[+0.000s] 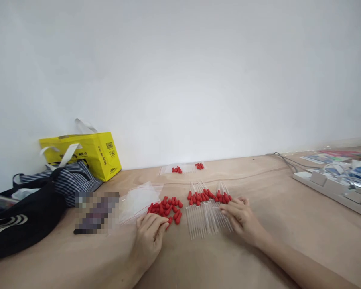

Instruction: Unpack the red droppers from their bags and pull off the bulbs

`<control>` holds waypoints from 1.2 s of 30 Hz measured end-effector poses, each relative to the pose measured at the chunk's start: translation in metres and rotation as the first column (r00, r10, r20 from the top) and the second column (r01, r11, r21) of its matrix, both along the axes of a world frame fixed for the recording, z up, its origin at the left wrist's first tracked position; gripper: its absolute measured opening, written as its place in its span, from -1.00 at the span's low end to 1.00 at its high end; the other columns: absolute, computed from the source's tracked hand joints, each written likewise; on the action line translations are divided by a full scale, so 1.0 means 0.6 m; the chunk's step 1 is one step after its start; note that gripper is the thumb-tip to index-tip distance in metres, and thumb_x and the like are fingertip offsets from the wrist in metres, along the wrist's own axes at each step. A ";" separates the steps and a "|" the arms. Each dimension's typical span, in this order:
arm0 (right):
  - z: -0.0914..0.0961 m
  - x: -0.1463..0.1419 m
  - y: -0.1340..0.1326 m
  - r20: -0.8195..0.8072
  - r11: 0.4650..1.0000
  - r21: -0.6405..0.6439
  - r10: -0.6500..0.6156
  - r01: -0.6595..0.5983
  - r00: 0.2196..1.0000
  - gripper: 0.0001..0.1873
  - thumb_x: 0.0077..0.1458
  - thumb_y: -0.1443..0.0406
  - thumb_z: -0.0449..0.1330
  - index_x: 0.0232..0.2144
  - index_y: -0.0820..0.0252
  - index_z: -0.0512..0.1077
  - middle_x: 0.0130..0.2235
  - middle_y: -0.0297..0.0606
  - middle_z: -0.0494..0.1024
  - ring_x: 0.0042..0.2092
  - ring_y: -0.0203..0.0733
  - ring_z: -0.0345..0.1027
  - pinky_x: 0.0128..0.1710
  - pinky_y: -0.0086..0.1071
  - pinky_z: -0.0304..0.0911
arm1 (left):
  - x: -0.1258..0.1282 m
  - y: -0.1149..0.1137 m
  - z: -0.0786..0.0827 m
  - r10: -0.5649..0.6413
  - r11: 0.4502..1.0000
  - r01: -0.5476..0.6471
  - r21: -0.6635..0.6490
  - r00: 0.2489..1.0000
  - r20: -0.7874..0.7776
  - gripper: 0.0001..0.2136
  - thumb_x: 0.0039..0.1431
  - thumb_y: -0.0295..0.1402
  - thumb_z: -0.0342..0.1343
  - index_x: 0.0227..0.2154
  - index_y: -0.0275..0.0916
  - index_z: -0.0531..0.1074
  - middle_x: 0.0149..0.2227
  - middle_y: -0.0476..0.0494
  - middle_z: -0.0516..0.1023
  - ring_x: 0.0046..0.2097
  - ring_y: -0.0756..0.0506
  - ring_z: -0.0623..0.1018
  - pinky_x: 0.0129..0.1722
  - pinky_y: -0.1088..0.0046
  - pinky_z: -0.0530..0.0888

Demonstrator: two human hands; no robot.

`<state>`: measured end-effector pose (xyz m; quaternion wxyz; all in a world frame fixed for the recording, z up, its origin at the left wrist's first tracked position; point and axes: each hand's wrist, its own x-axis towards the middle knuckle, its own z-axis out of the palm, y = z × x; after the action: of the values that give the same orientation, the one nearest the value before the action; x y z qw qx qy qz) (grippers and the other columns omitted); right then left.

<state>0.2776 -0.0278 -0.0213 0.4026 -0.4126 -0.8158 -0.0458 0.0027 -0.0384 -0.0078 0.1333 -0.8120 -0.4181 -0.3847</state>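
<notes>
Thumb and index of my left hand pinch a red rubber bulb at the near edge of a loose pile of red rubber bulbs. My right hand reaches in from the right, its fingertips closed at the upper end of a glass tube in a row of clear glass tubes; the exact grip is partly hidden. Just beyond that row lie several droppers, red bulbs toward me and glass stems pointing away, with a smaller group of droppers beside them.
Clear zip bags lie left of the bulb pile. Filled bags rest near the wall. A yellow bag, striped bag and black bag stand left. A white power strip with cables lies right.
</notes>
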 end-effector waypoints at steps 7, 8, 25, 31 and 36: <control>-0.007 0.014 0.020 -0.111 0.968 -0.245 -0.085 0.056 0.990 -0.69 0.10 0.34 -0.13 -0.30 0.19 0.41 -0.35 -0.19 0.44 -0.33 -0.18 0.33 -0.33 -0.35 0.19 | -0.038 0.037 0.015 0.174 0.984 -0.165 -0.066 0.970 0.170 -0.80 0.09 -0.36 -0.11 -0.34 -0.22 0.41 -0.35 -0.13 0.45 -0.30 -0.07 0.48 -0.29 0.41 0.44; -0.010 0.015 0.022 -0.111 0.963 -0.260 -0.106 0.074 0.988 -0.69 0.08 0.36 -0.14 -0.29 0.21 0.39 -0.35 -0.18 0.44 -0.33 -0.18 0.34 -0.34 -0.36 0.19 | -0.045 0.045 0.014 0.208 0.977 -0.195 -0.084 0.962 0.177 -0.79 0.07 -0.36 -0.11 -0.34 -0.23 0.41 -0.36 -0.13 0.44 -0.33 -0.07 0.48 -0.32 0.41 0.45; -0.037 0.020 0.037 -0.019 0.923 -0.298 -0.260 0.243 0.965 -0.79 -0.19 0.52 -0.09 -0.54 0.18 0.27 -0.49 -0.27 0.42 -0.45 -0.24 0.30 -0.46 -0.45 0.11 | -0.061 0.087 -0.005 0.376 0.923 -0.362 -0.130 0.921 0.106 -0.82 0.05 -0.28 -0.06 -0.35 -0.20 0.39 -0.35 -0.10 0.54 -0.26 -0.15 0.47 -0.25 0.30 0.35; -0.037 0.016 0.037 -0.016 0.925 -0.328 -0.208 0.191 0.978 -0.79 -0.09 0.48 -0.09 -0.50 0.21 0.32 -0.43 -0.22 0.43 -0.42 -0.24 0.32 -0.42 -0.42 0.15 | -0.032 0.067 0.009 0.312 0.950 -0.310 -0.035 0.946 0.087 -0.84 0.07 -0.30 -0.04 -0.42 -0.18 0.42 -0.38 -0.08 0.53 -0.28 -0.16 0.44 -0.29 0.31 0.30; -0.026 0.015 0.032 0.004 0.908 -0.367 -0.216 0.203 0.976 -0.80 -0.03 0.42 -0.08 -0.50 0.21 0.34 -0.46 -0.24 0.43 -0.43 -0.23 0.32 -0.43 -0.42 0.14 | 0.043 0.072 0.027 0.151 0.974 -0.163 -0.158 0.984 -0.090 -0.86 0.08 -0.38 -0.04 -0.46 -0.17 0.42 -0.37 -0.06 0.51 -0.25 -0.13 0.41 -0.25 0.29 0.26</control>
<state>0.2867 -0.0087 -0.0370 0.3265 -0.5661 -0.7535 0.0715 0.0286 0.0046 0.0084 0.1120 -0.7989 -0.5059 -0.3054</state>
